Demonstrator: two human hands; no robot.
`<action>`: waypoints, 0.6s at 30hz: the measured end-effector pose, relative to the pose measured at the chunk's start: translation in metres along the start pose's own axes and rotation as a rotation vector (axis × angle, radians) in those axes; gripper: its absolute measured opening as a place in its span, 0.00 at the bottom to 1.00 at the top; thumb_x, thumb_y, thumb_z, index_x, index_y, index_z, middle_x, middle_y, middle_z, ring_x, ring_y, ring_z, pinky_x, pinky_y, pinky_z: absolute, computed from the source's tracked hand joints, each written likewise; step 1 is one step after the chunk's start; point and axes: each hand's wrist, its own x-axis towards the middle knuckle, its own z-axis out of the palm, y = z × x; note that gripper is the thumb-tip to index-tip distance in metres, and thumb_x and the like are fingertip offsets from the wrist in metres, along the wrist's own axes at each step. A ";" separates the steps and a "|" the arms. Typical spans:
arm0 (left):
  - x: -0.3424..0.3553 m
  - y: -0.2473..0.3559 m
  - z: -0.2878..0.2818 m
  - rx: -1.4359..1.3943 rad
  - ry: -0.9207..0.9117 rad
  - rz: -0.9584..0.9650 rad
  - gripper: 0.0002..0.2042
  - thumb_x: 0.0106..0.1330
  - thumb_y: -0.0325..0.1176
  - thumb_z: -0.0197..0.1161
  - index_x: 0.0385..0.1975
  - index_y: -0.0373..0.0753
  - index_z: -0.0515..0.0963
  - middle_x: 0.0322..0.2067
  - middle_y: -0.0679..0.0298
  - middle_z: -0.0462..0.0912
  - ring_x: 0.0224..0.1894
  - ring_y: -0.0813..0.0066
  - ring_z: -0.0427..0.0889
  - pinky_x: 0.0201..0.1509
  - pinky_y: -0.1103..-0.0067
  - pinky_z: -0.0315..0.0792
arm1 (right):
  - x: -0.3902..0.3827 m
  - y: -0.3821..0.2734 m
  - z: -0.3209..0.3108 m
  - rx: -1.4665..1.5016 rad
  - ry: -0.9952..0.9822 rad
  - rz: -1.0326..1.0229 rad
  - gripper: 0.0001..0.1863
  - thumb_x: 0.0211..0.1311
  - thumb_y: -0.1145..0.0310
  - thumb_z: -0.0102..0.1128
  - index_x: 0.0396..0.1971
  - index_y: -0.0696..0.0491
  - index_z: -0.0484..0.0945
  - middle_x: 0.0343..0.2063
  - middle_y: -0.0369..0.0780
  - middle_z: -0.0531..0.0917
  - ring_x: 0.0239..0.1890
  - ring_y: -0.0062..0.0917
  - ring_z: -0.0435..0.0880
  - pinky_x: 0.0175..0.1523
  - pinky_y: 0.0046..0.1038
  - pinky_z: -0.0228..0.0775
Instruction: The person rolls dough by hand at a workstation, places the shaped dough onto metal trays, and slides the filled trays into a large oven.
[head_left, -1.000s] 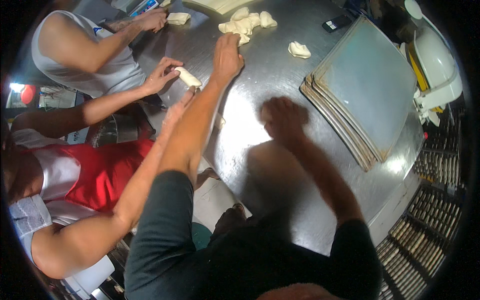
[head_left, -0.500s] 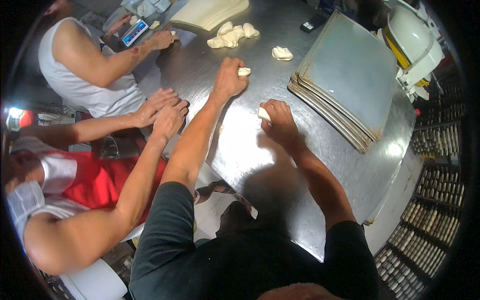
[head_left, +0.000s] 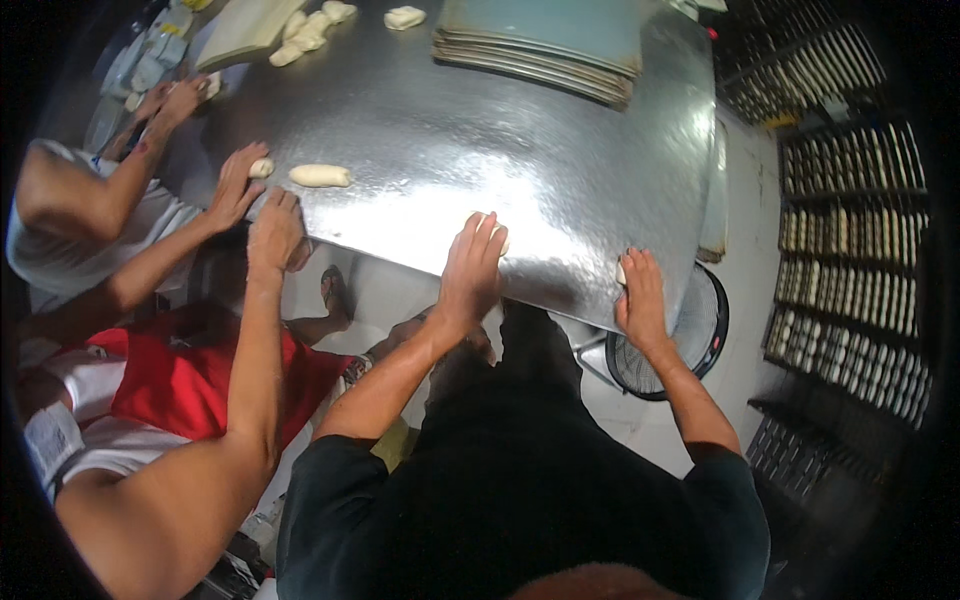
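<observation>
On the steel table [head_left: 590,170], my left hand [head_left: 470,270] lies curved near the front edge, fingers wrapped over a pale piece of dough [head_left: 502,243] that peeks out beside the fingertips. My right hand [head_left: 641,297] sits farther right at the edge, fingers bent over a second small dough piece [head_left: 622,272], mostly hidden. To the left, a co-worker's hands [head_left: 276,230] are at the table edge, with a small dough roll [head_left: 260,169] at the fingertips. A longer dough roll [head_left: 320,176] lies between those hands and mine.
Stacked metal trays [head_left: 535,45], dough lumps [head_left: 305,38] and a dough sheet [head_left: 240,30] are at the back. Racks of filled trays [head_left: 845,250] stand right, beside a fan [head_left: 690,340]. Two co-workers [head_left: 200,380] occupy the left.
The camera view has swung, so the table sits higher. My hands have drawn back to the front edge, each with dough under it. A longer dough roll now shows beside the co-worker.
</observation>
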 end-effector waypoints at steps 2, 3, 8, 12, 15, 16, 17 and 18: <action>0.010 0.018 -0.003 -0.005 -0.115 -0.039 0.27 0.61 0.33 0.69 0.60 0.31 0.72 0.64 0.43 0.71 0.70 0.42 0.67 0.72 0.54 0.61 | -0.014 0.008 0.000 -0.030 -0.028 0.053 0.35 0.70 0.56 0.56 0.70 0.61 0.64 0.72 0.55 0.63 0.77 0.55 0.56 0.79 0.54 0.42; 0.009 0.019 -0.009 0.010 -0.186 -0.069 0.30 0.62 0.36 0.70 0.62 0.29 0.71 0.68 0.41 0.68 0.72 0.41 0.64 0.74 0.52 0.59 | -0.003 -0.001 0.005 -0.052 -0.020 0.090 0.36 0.70 0.53 0.56 0.70 0.61 0.64 0.72 0.55 0.64 0.77 0.55 0.56 0.79 0.55 0.41; 0.123 -0.032 0.033 0.316 -0.156 -0.023 0.43 0.72 0.63 0.52 0.69 0.24 0.63 0.72 0.38 0.61 0.75 0.40 0.57 0.79 0.49 0.47 | 0.128 0.037 0.004 -0.209 0.003 0.219 0.47 0.70 0.36 0.51 0.72 0.64 0.62 0.73 0.55 0.65 0.77 0.48 0.57 0.80 0.54 0.39; 0.155 -0.042 0.051 0.253 -0.113 -0.113 0.47 0.72 0.66 0.48 0.69 0.20 0.61 0.71 0.32 0.59 0.75 0.36 0.57 0.79 0.47 0.44 | 0.160 0.059 0.015 0.003 0.062 0.236 0.49 0.71 0.34 0.49 0.71 0.66 0.62 0.72 0.56 0.65 0.76 0.49 0.59 0.79 0.52 0.43; 0.117 -0.019 0.047 0.220 -0.273 -0.187 0.48 0.70 0.64 0.51 0.70 0.18 0.58 0.72 0.30 0.56 0.76 0.36 0.53 0.80 0.48 0.42 | 0.101 0.048 0.025 -0.103 0.002 0.117 0.52 0.67 0.30 0.51 0.69 0.66 0.64 0.70 0.57 0.67 0.75 0.52 0.61 0.79 0.52 0.46; 0.105 -0.008 0.042 0.212 -0.333 -0.213 0.48 0.70 0.63 0.52 0.70 0.17 0.57 0.72 0.29 0.55 0.77 0.36 0.51 0.80 0.49 0.41 | 0.087 0.044 0.019 -0.080 -0.015 0.080 0.53 0.64 0.31 0.55 0.69 0.67 0.63 0.70 0.58 0.67 0.75 0.53 0.61 0.79 0.52 0.45; 0.099 -0.006 0.038 0.223 -0.355 -0.209 0.46 0.67 0.58 0.54 0.71 0.19 0.57 0.73 0.32 0.56 0.77 0.37 0.52 0.81 0.50 0.42 | 0.075 0.036 0.010 -0.053 -0.031 0.033 0.54 0.62 0.32 0.59 0.69 0.67 0.63 0.70 0.58 0.66 0.75 0.54 0.60 0.79 0.51 0.45; 0.102 -0.013 0.039 0.254 -0.328 -0.182 0.45 0.68 0.59 0.53 0.71 0.20 0.58 0.73 0.32 0.56 0.77 0.37 0.53 0.80 0.50 0.43 | 0.065 0.031 0.004 -0.026 -0.062 -0.008 0.55 0.60 0.33 0.63 0.69 0.67 0.62 0.70 0.59 0.66 0.75 0.54 0.60 0.79 0.51 0.44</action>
